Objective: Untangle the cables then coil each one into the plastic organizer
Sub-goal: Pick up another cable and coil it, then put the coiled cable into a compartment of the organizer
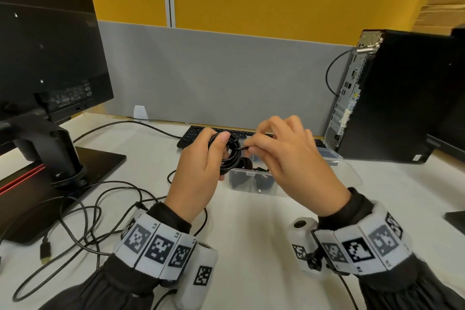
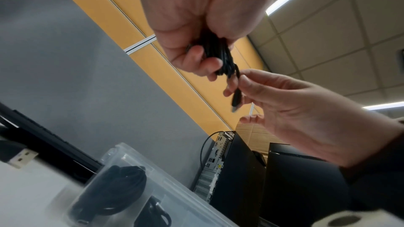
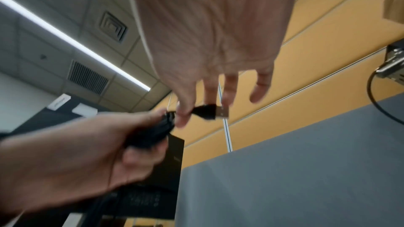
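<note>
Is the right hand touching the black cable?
Touching. The right wrist view shows the right hand pinching the black cable beside its plug, while the left hand grips the coil.

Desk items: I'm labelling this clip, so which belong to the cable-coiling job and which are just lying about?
Job: coil gripped by left hand; plug pinched by right hand; organizer; loose cables.
Lying about: monitor; keyboard; computer tower.

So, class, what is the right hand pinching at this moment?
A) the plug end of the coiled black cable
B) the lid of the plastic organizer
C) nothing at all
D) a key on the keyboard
A: the right hand pinches the plug end of the coiled black cable, which the left hand holds.
</note>
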The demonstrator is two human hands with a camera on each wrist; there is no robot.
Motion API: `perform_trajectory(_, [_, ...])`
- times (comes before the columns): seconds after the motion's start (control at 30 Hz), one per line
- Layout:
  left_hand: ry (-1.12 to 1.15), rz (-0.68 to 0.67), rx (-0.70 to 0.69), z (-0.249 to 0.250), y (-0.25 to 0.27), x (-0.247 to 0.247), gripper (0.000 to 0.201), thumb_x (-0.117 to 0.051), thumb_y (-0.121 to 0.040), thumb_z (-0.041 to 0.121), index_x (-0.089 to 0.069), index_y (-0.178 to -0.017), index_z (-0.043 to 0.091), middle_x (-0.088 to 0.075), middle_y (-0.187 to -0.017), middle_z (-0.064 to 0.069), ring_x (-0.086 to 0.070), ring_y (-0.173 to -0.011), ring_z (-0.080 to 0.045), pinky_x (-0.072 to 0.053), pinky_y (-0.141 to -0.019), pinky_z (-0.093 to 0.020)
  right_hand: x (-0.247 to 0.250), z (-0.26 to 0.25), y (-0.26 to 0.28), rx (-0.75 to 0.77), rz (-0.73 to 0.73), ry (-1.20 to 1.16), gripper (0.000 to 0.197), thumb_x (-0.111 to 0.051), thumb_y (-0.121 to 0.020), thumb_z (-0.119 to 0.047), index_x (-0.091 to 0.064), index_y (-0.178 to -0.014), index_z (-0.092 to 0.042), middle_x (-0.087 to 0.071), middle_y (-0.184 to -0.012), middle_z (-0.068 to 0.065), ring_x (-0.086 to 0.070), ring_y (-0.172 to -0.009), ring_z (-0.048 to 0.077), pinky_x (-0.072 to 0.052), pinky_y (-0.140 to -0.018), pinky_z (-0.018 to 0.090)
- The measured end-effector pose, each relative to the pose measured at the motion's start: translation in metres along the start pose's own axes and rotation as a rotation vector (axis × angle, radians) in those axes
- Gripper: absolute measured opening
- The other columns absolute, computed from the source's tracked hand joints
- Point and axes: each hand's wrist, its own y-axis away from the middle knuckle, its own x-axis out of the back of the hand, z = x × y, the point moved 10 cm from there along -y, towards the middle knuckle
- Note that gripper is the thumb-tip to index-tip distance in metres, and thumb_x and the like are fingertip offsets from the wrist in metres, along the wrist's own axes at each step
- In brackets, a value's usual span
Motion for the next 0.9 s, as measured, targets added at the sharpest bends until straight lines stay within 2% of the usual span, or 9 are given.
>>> perform_trajectory(0.13, [0.230, 0.037, 0.078, -0.005, 0.000, 0.000, 0.031, -0.036, -0.099, 0.029, -0.047, -0.074, 0.014, -0.049, -0.062, 0.009, -0.049, -0.046, -0.008, -0.037, -0.041, -0.019, -0.003, -0.007, -0.002, 0.020, 0.127, -0.109, 0.033, -0.039, -0.093, -0.028, -0.067, -0.103, -0.013, -0.059, -0.090, 0.003, -0.046, -0.082, 0.020, -0.045, -0.068, 0.035])
perform_trajectory(0.23, [0.335, 0.054, 0.110, -0.007, 0.001, -0.004, 0.035, -0.032, -0.099, 0.028, -0.047, -0.081, 0.002, -0.050, -0.068, -0.002, -0.048, -0.044, -0.015, -0.039, -0.042, -0.024, -0.009, -0.008, -0.001, -0.070, 0.102, -0.379, 0.029, -0.043, -0.096, -0.020, -0.067, -0.107, -0.006, -0.065, -0.086, 0.004, -0.051, -0.076, 0.006, -0.041, -0.073, 0.016])
perform_trajectory(0.3, [0.343, 0.071, 0.102, -0.008, 0.002, -0.005, 0.038, -0.032, -0.098, 0.032, -0.047, -0.085, -0.001, -0.049, -0.074, -0.010, -0.049, -0.049, -0.015, -0.041, -0.044, -0.025, -0.021, -0.005, 0.002, -0.187, 0.010, -0.541, 0.026, -0.041, -0.099, -0.014, -0.064, -0.111, -0.008, -0.067, -0.080, 0.005, -0.056, -0.070, 0.005, -0.044, -0.072, 0.012])
perform_trajectory(0.4, [0.294, 0.075, 0.058, -0.004, 0.005, -0.005, 0.041, -0.032, -0.095, 0.042, -0.047, -0.084, 0.005, -0.049, -0.073, -0.003, -0.048, -0.061, -0.011, -0.042, -0.053, -0.023, -0.042, -0.003, 0.008, -0.340, -0.088, -0.828, 0.032, -0.036, -0.101, -0.011, -0.056, -0.125, -0.010, -0.072, -0.089, 0.011, -0.068, -0.078, 0.014, -0.055, -0.080, 0.029])
perform_trajectory(0.53, [0.276, 0.022, 0.034, -0.002, 0.006, -0.011, 0.036, -0.028, -0.094, 0.042, -0.048, -0.086, 0.013, -0.054, -0.070, 0.009, -0.052, -0.067, -0.002, -0.045, -0.063, -0.016, -0.049, 0.006, 0.013, -0.495, -0.021, -1.010, 0.031, -0.035, -0.101, -0.009, -0.055, -0.124, -0.012, -0.068, -0.107, 0.010, -0.068, -0.089, 0.020, -0.055, -0.085, 0.036])
perform_trajectory(0.63, [0.294, -0.015, 0.069, -0.011, 0.007, -0.018, 0.030, -0.031, -0.093, 0.049, -0.051, -0.086, 0.027, -0.062, -0.091, -0.008, -0.061, -0.091, -0.022, -0.052, -0.085, -0.045, -0.053, 0.014, 0.019, -0.604, 0.010, -1.080, 0.015, -0.038, -0.100, -0.012, -0.050, -0.108, -0.011, -0.068, -0.103, 0.015, -0.066, -0.092, 0.027, -0.053, -0.088, 0.042])
perform_trajectory(0.7, [0.289, -0.018, 0.098, -0.016, 0.007, -0.019, 0.025, -0.034, -0.090, 0.049, -0.052, -0.086, 0.031, -0.062, -0.098, -0.012, -0.061, -0.099, -0.027, -0.049, -0.088, -0.054, -0.054, 0.015, 0.020, -0.622, 0.003, -1.100, 0.011, -0.039, -0.100, -0.013, -0.049, -0.104, -0.008, -0.068, -0.101, 0.016, -0.066, -0.091, 0.028, -0.054, -0.087, 0.042])
perform_trajectory(0.83, [0.267, -0.005, 0.071, -0.009, 0.006, -0.024, 0.032, -0.032, -0.095, 0.046, -0.049, -0.095, 0.018, -0.060, -0.091, -0.003, -0.059, -0.089, -0.015, -0.049, -0.084, -0.035, -0.048, 0.016, 0.022, -0.623, -0.014, -1.154, 0.008, -0.049, -0.096, -0.018, -0.051, -0.100, -0.011, -0.068, -0.095, 0.004, -0.065, -0.086, 0.016, -0.054, -0.083, 0.032])
perform_trajectory(0.9, [0.260, -0.024, 0.048, 0.000, 0.005, -0.033, 0.027, -0.032, -0.097, 0.034, -0.047, -0.094, 0.012, -0.056, -0.087, 0.000, -0.056, -0.081, -0.007, -0.047, -0.076, -0.020, -0.044, 0.023, 0.024, -0.595, -0.026, -1.058, 0.024, -0.057, -0.092, -0.031, -0.054, -0.106, -0.012, -0.066, -0.099, 0.003, -0.064, -0.089, 0.017, -0.054, -0.083, 0.034])
